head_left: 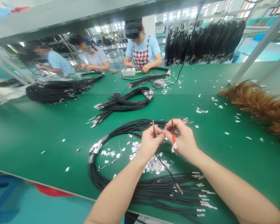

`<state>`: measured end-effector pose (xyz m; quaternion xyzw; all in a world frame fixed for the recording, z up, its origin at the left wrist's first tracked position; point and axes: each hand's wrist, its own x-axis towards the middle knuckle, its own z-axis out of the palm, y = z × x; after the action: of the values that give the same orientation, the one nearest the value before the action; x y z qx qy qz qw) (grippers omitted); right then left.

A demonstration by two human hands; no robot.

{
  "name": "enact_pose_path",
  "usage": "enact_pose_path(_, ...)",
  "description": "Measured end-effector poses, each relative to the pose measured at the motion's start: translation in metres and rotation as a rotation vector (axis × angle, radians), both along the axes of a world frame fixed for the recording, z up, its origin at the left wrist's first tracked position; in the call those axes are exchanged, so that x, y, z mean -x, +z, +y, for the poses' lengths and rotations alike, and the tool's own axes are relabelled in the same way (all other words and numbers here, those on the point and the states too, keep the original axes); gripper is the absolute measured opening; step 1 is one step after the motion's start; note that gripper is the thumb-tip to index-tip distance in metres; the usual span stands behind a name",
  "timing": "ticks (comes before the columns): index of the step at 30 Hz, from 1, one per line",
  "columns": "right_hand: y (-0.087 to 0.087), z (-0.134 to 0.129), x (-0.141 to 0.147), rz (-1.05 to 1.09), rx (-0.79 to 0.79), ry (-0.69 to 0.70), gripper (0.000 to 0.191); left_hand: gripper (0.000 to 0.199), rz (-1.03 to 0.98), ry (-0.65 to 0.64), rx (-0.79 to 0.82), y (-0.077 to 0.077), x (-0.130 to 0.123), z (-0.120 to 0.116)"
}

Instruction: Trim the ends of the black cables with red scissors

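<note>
Black cable [166,166], orange-tipped, slanting down past foil scraps [151,166].
Left hand [151,140] pinches it; right hand [183,138] grips red-handled tool [174,141]. Green bench [49,133] extends either side; near edge lies lower left.

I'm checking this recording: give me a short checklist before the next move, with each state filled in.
1. Left hand gripping the black cable: ok, a length hangs below.
2. Right hand holding the red-handled tool: ok.
3. Tool tip clear of the fingers: ok, it points up.
4. Tool's cutting edges open or shut: cannot tell, too small.
5. Table clear of foil scraps: not ok, piled beneath the hands.
</note>
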<state>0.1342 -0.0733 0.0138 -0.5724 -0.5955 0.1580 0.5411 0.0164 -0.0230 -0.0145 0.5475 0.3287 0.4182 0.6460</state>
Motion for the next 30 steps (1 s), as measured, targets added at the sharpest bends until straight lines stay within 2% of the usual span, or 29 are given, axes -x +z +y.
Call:
enact_pose_path(4,0.000,0.004,-0.003,0.172,0.026,0.098,0.008,0.020,0.001,-0.041,0.010,0.004,0.003,0.002)
enact_pose_path(8,-0.003,0.012,-0.009,0.362,0.081,0.141,0.018,0.017,-0.010,-0.296,0.049,0.011,0.008,0.005)
enact_pose_path(10,-0.006,0.015,-0.011,0.419,0.138,0.139,0.023,0.016,-0.027,-0.321,0.052,0.013,0.009,0.006)
enact_pose_path(15,-0.012,0.014,-0.005,0.454,0.267,0.229,0.029,0.015,-0.129,-0.011,0.032,0.012,0.010,0.009)
enact_pose_path(18,-0.013,0.010,0.002,0.468,0.246,0.296,0.027,0.016,-0.132,0.018,0.033,0.013,0.010,0.010)
enact_pose_path(22,-0.017,0.007,0.010,0.419,0.196,0.287,0.022,0.020,-0.107,0.040,0.006,0.017,0.011,0.006)
enact_pose_path(27,-0.029,0.007,0.016,0.308,0.132,0.206,0.019,0.014,-0.043,0.265,-0.130,0.020,0.011,0.000)
enact_pose_path(30,-0.031,0.008,0.017,0.312,0.109,0.162,0.019,0.012,-0.038,0.313,-0.171,0.019,0.009,-0.002)
